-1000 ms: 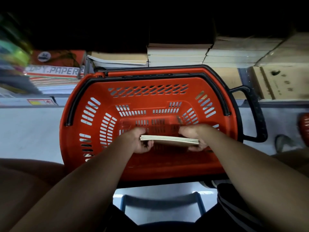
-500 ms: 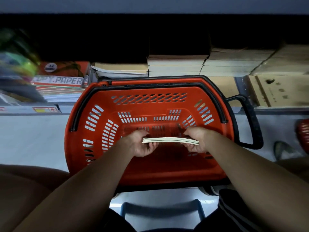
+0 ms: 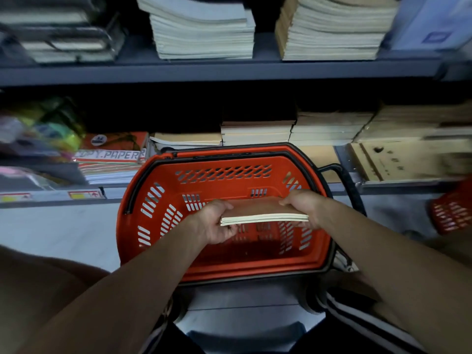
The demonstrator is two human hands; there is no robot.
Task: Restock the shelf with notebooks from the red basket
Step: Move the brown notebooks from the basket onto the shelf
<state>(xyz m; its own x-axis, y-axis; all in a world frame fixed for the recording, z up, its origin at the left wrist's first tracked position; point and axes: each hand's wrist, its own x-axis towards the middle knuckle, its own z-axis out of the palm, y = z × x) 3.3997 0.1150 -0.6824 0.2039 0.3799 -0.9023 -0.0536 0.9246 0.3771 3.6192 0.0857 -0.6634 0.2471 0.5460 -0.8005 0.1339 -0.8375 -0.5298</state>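
A thin stack of brown-covered notebooks (image 3: pixel 263 213) hovers flat above the red basket (image 3: pixel 224 261), cream page edges facing me. My left hand (image 3: pixel 213 223) grips its left end and my right hand (image 3: pixel 301 204) grips its right end. The basket stands on the floor in front of the low shelf (image 3: pixel 178 192), and no other notebooks show inside it. On that low shelf, behind the basket, lie stacks of notebooks (image 3: pixel 258 131). Taller notebook piles (image 3: pixel 204 34) sit on the upper shelf (image 3: pixel 229 71).
Copy paper packs (image 3: pixel 112 154) lie on the low shelf at left, with colourful items beyond them. Cardboard boxes (image 3: pixel 398 159) fill the right. A second red basket (image 3: pixel 452 210) stands at the right edge. My knees flank a stool (image 3: pixel 245 335) below.
The notebooks have risen out of the basket in both hands. My view has tilted up, so the upper shelf and its tall piles now show.
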